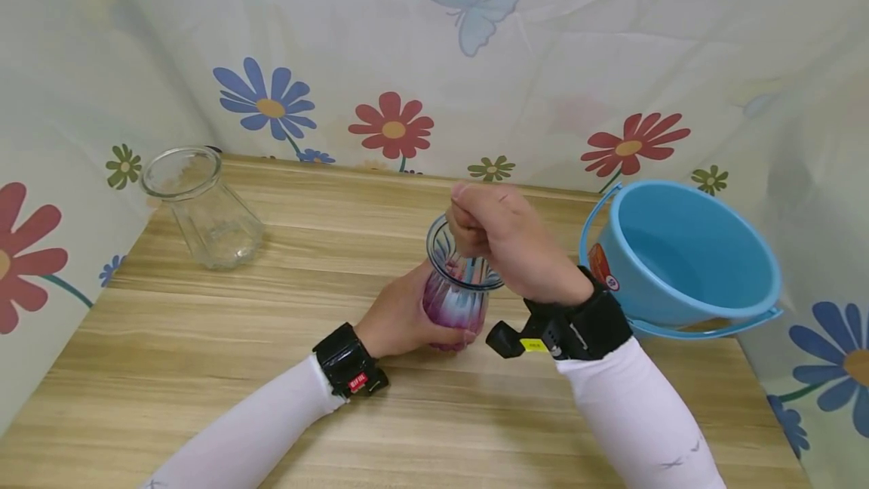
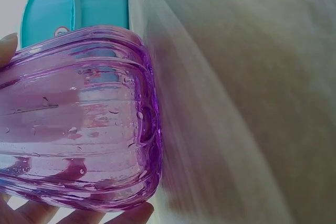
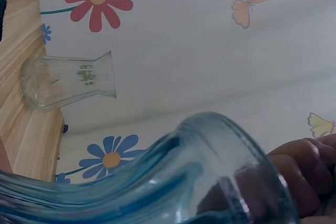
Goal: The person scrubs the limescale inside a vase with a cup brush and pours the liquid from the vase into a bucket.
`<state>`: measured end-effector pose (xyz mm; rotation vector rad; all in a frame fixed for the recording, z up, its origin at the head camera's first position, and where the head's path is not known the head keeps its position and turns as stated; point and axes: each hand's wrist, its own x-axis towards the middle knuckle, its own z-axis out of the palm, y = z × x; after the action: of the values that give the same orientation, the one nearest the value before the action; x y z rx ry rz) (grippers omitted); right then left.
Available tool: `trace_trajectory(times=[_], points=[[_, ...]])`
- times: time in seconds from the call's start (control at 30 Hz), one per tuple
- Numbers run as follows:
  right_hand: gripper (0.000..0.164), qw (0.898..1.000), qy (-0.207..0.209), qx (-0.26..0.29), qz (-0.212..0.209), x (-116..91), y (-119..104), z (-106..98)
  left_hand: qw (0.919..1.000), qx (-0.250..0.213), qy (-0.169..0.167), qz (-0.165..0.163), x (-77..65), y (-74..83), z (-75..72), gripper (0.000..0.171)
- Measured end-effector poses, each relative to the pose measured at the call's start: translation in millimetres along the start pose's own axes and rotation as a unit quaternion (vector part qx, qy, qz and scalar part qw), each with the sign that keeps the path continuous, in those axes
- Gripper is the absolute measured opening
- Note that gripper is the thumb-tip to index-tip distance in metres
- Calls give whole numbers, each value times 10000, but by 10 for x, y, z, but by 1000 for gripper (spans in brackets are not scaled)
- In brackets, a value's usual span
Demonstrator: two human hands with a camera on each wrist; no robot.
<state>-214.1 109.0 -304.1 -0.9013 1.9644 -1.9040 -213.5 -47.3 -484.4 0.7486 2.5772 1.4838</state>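
A ribbed glass vase [image 1: 456, 308], purple at the base and clear blue toward its flared rim, stands tilted near the middle of the table. My left hand [image 1: 407, 312] grips its lower body from the left side. The purple base [image 2: 79, 124] in the left wrist view carries small drops. Above the vase's mouth is my right hand [image 1: 505, 244], its fingers curled at the rim and partly inside it. In the right wrist view the curled fingers [image 3: 304, 169] appear beside the blue rim. Whether they hold something is hidden.
A clear glass vase [image 1: 217, 221] stands at the back left of the wooden table [image 1: 305, 247]. On the right sits a light blue bucket [image 1: 686, 262], its handle hanging down in front. Flower-printed cloth [image 1: 543, 81] hangs behind and at both sides.
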Motion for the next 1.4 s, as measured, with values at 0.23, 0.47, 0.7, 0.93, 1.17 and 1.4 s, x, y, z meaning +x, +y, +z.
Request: trace_trajectory(times=[0.23,0.47,0.7,0.93,1.17,1.4], points=[[48,9972,-296,-502,463,-4,-1,29,9999,15,-3,104,7,-4,-6,91],[49,9932,-546,-791,657,-12,-27,37,9996,152,58,211,21,-23,4,91],[51,9948,-135,-934,371,-51,-51,62,9998,96,26,143,16,-10,6,91],[48,9957,213,-900,-99,-81,-136,41,9999,98,46,112,10,-8,-2,95],[46,9949,333,-607,-727,-96,-319,-21,9998,132,93,93,-3,-14,5,98],[45,9942,266,-540,-891,-129,-444,-34,9998,196,74,75,-1,4,7,99]])
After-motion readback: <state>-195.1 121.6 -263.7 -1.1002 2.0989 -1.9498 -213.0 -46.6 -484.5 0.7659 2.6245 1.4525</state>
